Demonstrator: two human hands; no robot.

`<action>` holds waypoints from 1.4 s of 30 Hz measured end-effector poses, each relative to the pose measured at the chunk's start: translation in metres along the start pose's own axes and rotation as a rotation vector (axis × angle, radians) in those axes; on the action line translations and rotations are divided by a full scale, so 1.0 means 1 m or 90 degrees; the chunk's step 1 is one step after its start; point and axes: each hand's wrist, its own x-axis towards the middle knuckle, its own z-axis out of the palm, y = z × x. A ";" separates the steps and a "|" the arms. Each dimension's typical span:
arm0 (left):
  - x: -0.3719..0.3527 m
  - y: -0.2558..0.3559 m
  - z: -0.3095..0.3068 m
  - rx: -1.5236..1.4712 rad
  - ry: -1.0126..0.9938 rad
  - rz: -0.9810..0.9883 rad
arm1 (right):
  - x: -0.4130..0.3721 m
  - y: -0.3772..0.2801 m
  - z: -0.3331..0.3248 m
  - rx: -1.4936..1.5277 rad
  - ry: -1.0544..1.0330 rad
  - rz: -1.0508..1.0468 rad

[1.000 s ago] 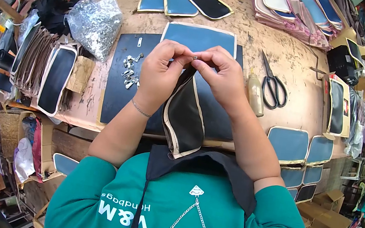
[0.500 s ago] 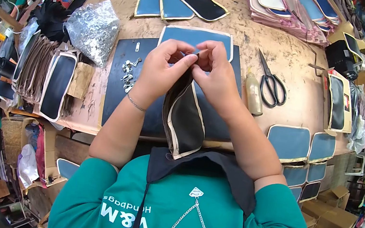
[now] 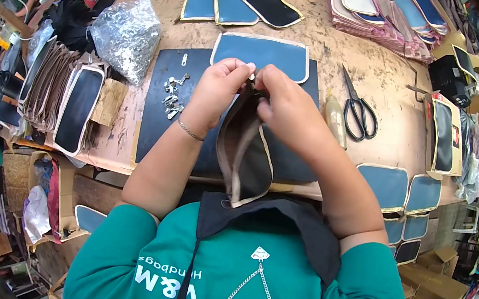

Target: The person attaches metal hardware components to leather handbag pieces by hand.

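A dark pouch point(image 3: 256, 168) with cream edging hangs between my hands, its brown lining showing at the open side. My left hand point(image 3: 222, 85), a chain bracelet at its wrist, is closed in a pinch at the pouch's top end. A small silver zipper slider point(image 3: 251, 77) shows at those fingertips. My right hand point(image 3: 286, 103) is closed on the same end of the pouch, its thumb lower down along the edge. Below lies a black mat point(image 3: 156, 128) bearing loose zipper sliders point(image 3: 173, 96). A blue panel point(image 3: 262, 54) with cream edging lies just beyond my hands.
Black-handled scissors point(image 3: 358, 113) and a bottle point(image 3: 335, 123) lie to the right. At the left stand a clear plastic bag point(image 3: 125, 36), a row of upright pouches point(image 3: 77, 108) and a wooden block point(image 3: 109, 102). More panels point(image 3: 380, 186) hang over the table's front right edge.
My right hand has turned and shifted its hold, knuckles now upward. The pouch has spread wider, showing more lining, and a silver zipper slider has come into sight at my fingertips.
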 end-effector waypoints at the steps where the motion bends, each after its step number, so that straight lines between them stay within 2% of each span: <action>1: 0.000 0.001 0.001 -0.010 -0.008 -0.008 | 0.002 0.003 -0.002 0.011 -0.008 0.007; 6: -0.005 0.018 0.010 -0.083 0.014 -0.049 | 0.005 0.010 -0.004 -0.178 0.082 -0.170; 11: -0.006 0.007 0.018 -0.098 0.031 0.004 | -0.003 0.022 -0.007 -0.356 0.161 -0.362; 18: 0.001 0.009 0.040 -0.100 0.077 0.136 | -0.007 0.016 -0.008 -0.365 0.174 -0.319; 21: 0.009 0.015 0.039 -0.101 0.055 0.129 | -0.004 0.011 -0.016 -0.379 0.193 -0.315; 23: 0.012 0.025 0.045 -0.067 0.076 0.223 | 0.001 0.004 -0.031 -0.388 0.205 -0.318; 28: -0.020 0.079 0.057 0.137 0.062 0.544 | 0.006 -0.021 -0.077 -0.199 0.260 -0.364; 30: -0.037 0.080 0.048 0.192 0.017 0.472 | 0.002 -0.027 -0.089 -0.159 0.269 -0.365; 31: -0.045 0.077 0.043 0.227 0.013 0.413 | -0.001 -0.039 -0.089 -0.141 0.239 -0.310; 33: -0.062 0.072 0.031 0.323 -0.014 0.315 | -0.015 -0.040 -0.084 -0.180 0.103 -0.227; 34: -0.066 0.052 0.018 0.306 -0.059 0.217 | -0.022 -0.040 -0.080 -0.199 0.036 -0.183; 36: -0.091 0.031 0.000 0.311 -0.193 0.068 | -0.043 -0.044 -0.061 0.007 -0.084 -0.064; 38: -0.115 0.027 -0.007 0.361 -0.288 0.062 | -0.065 -0.051 -0.045 0.112 -0.182 0.052; 39: -0.126 0.022 -0.006 0.347 -0.282 0.072 | -0.075 -0.051 -0.037 0.128 -0.196 0.083; 42: -0.140 0.020 -0.016 0.413 -0.344 -0.056 | -0.090 -0.049 -0.016 0.222 -0.210 0.152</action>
